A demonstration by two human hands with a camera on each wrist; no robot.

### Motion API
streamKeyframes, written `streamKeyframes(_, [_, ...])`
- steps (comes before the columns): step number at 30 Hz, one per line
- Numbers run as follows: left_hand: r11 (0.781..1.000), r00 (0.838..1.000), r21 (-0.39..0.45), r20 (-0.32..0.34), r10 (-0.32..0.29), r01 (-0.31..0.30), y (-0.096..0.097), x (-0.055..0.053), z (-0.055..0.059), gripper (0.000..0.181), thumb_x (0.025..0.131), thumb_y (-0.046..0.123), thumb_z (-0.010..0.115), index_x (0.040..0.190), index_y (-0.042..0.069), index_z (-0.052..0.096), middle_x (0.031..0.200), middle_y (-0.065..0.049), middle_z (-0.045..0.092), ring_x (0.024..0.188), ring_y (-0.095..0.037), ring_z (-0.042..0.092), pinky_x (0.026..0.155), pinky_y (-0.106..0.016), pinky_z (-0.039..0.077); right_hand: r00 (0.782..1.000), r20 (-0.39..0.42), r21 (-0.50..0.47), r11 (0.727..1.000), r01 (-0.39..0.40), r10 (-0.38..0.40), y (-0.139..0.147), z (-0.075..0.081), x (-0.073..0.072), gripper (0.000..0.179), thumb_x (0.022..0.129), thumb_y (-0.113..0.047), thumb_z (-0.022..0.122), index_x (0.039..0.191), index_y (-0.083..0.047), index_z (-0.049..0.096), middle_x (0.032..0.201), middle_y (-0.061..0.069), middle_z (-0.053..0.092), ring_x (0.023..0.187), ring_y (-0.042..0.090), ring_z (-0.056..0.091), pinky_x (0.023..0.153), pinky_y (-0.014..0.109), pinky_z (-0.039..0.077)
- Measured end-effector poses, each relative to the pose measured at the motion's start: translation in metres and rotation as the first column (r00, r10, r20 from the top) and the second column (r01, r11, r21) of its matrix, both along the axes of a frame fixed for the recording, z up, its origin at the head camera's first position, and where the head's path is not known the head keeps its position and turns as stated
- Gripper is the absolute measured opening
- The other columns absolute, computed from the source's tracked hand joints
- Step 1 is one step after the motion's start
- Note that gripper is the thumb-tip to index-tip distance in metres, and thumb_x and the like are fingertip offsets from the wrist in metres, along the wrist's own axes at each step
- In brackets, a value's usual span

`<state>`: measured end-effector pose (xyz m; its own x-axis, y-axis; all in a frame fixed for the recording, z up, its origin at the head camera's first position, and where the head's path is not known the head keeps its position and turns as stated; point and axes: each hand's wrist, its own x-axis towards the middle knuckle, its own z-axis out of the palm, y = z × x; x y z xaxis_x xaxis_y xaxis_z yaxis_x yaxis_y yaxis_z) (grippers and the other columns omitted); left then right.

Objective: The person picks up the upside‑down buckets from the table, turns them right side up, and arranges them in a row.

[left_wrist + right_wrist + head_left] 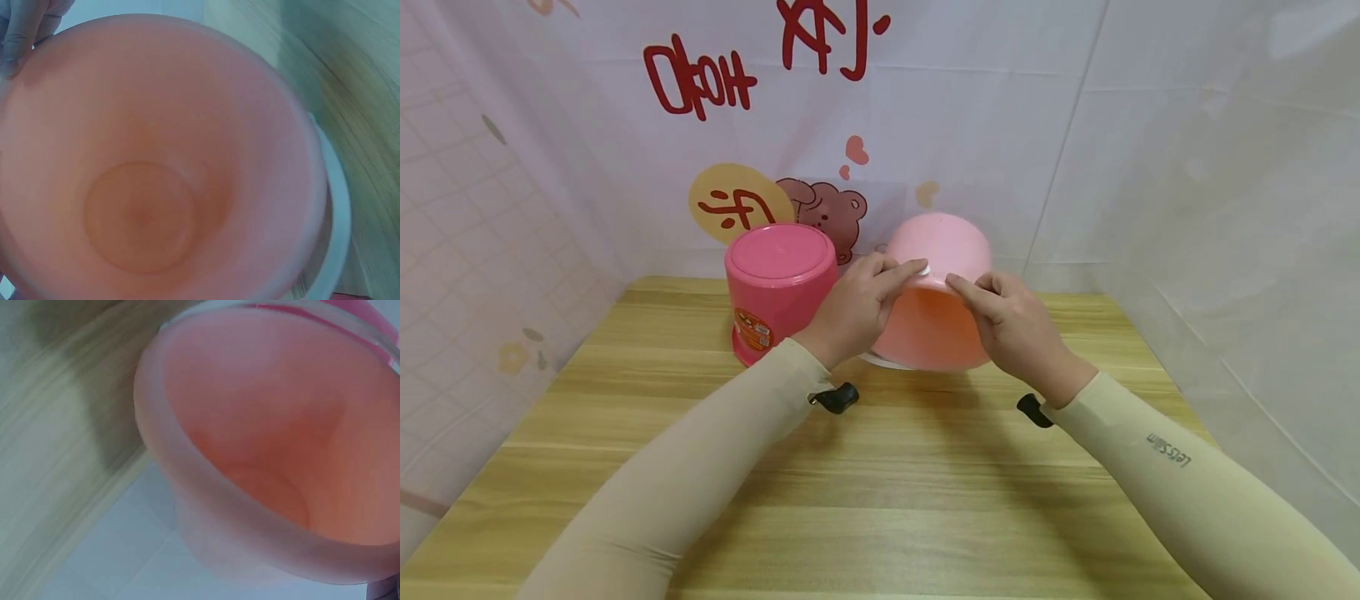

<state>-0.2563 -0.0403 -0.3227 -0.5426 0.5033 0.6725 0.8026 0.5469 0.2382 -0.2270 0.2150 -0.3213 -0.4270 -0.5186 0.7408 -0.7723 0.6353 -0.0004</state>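
Note:
A light pink bucket is tilted over so that its open mouth faces me. My left hand grips its upper rim beside a white knob, index finger stretched along the edge. A little to the right, my right hand holds the same rim, its index finger on the outer wall. The left wrist view looks into the bucket's interior, with a round base mark at the bottom. A white carry handle hangs along the mouth's lower side. Parts of both hands' undersides are hidden.
Left of the light bucket, a darker pink bucket stands upside down with an orange label on its side. Both are near the back of a wood-grain table. A printed white curtain hangs close behind.

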Motion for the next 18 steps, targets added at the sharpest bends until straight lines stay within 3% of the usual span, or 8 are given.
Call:
streamKeyframes(3, [1.000,1.000,0.006,0.030,0.003,-0.003,0.0006,0.0000,0.0029,0.040,0.104,0.009,0.065,0.143,0.013,0.066,0.104,-0.009,0.063,0.099,-0.025,0.058,0.119,-0.041,0.046,1.000,-0.009,0.006,1.000,-0.003,0.003,0.0010,0.0018,-0.0016,0.041,0.092,0.008,0.074,0.131,-0.007,0.074,0.085,0.018,0.062,0.073,0.029,0.053,0.062,0.037,0.049])
streamKeyframes(7, [1.000,0.999,-0.008,0.036,0.014,-0.013,0.0006,-0.0003,0.0056,0.039,0.106,0.013,0.063,0.144,0.015,0.066,0.105,-0.009,0.063,0.098,-0.025,0.057,0.101,-0.038,0.053,1.000,-0.009,0.011,1.000,0.000,0.000,0.0021,0.0027,-0.0040,0.044,0.090,0.006,0.077,0.132,-0.007,0.074,0.086,0.017,0.064,0.072,0.028,0.055,0.060,0.036,0.049])
streamKeyframes(10, [0.999,1.000,-0.026,0.021,0.021,-0.021,0.0003,-0.0015,0.0062,0.038,0.106,0.014,0.062,0.144,0.016,0.066,0.106,-0.010,0.064,0.098,-0.026,0.058,0.089,-0.039,0.051,1.000,-0.009,0.014,1.000,0.012,-0.012,0.0025,0.0032,-0.0053,0.045,0.089,0.006,0.078,0.132,-0.007,0.074,0.087,0.018,0.065,0.072,0.028,0.057,0.060,0.037,0.051])
streamKeyframes(18, [0.999,0.999,-0.038,0.034,0.034,-0.032,-0.0018,-0.0048,0.0032,0.043,0.105,0.013,0.063,0.148,0.015,0.063,0.119,-0.014,0.067,0.119,-0.034,0.062,0.107,-0.048,0.050,0.999,-0.002,0.009,0.999,0.038,-0.038,0.0009,0.0044,-0.0067,0.040,0.092,0.001,0.078,0.130,-0.008,0.075,0.089,0.018,0.068,0.070,0.029,0.061,0.059,0.038,0.053])
